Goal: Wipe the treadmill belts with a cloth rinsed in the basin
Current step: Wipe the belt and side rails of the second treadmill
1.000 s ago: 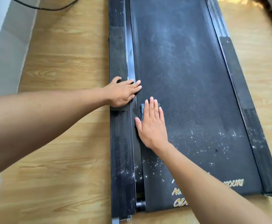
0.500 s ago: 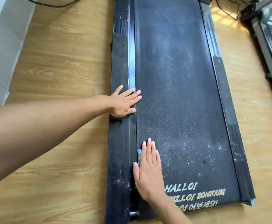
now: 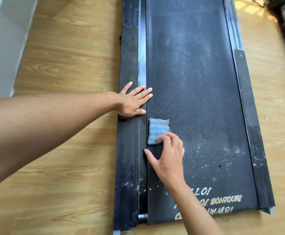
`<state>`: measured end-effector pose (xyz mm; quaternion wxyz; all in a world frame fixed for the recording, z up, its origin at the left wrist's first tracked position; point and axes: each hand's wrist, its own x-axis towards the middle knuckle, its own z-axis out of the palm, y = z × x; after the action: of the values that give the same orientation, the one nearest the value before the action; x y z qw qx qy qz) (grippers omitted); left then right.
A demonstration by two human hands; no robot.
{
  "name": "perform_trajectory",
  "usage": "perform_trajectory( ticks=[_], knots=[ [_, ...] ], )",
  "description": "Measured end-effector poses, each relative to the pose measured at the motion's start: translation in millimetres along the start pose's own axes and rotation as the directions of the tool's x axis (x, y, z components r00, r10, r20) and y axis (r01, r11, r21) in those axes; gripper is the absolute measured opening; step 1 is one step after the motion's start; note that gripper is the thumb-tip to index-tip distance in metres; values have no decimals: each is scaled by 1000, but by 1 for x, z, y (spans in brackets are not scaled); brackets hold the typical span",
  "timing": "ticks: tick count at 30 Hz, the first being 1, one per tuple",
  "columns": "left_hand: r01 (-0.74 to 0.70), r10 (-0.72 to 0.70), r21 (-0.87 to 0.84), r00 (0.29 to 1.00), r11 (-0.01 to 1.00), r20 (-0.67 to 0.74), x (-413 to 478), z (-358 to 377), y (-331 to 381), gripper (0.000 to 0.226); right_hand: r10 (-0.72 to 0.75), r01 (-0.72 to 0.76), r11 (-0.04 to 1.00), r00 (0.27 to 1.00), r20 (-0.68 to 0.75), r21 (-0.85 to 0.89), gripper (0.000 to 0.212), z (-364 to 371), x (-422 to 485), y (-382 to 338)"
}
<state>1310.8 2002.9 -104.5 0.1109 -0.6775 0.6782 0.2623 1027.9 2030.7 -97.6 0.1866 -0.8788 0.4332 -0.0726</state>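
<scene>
1. Treadmill belt (image 3: 197, 99), black and dusty, is stretching away, with gold lettering (image 3: 223, 200) showing at its near end.
2. Right hand (image 3: 168, 160) is hovering over the belt's left part, bent fingertips touching the near corner of the cloth (image 3: 157, 129), thumb spread apart; I cannot tell whether it is gripping.
3. That blue striped cloth is lying flat on the belt, beside the left side rail (image 3: 129, 167).
4. Left hand (image 3: 133, 102) is resting flat across the rail just beyond the cloth, fingers straight.
5. Wooden floor (image 3: 62, 56) is flanking the treadmill.
</scene>
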Motion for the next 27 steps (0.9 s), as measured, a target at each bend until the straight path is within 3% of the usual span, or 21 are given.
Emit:
perform_trajectory(
  ticks=[6, 9, 13, 17, 20, 27],
  knots=[
    [11, -11, 14, 1000, 1000, -17, 0, 2, 1, 73, -213, 209, 971, 977, -24, -117, 17, 3, 44, 21],
    [17, -17, 13, 1000, 1000, -15, 0, 1, 1, 73, -275, 273, 953, 961, 6, -130, 24, -6, 69, 25],
    [14, -14, 20, 1000, 1000, -18, 0, 3, 0, 73, -294, 306, 949, 945, 143, -75, 32, -15, 84, 24],
    [17, -17, 19, 1000, 1000, -22, 0, 3, 0, 73, -346, 387, 913, 903, 255, -132, 43, -14, 78, 27],
    [18, -18, 17, 1000, 1000, -20, 0, 2, 0, 73, -423, 462, 878, 872, 249, -126, 20, -14, 82, 33],
    [15, -15, 3, 1000, 1000, -20, -1, 1, 0, 73, -337, 388, 908, 899, 280, -154, 30, -15, 86, 30]
  ],
)
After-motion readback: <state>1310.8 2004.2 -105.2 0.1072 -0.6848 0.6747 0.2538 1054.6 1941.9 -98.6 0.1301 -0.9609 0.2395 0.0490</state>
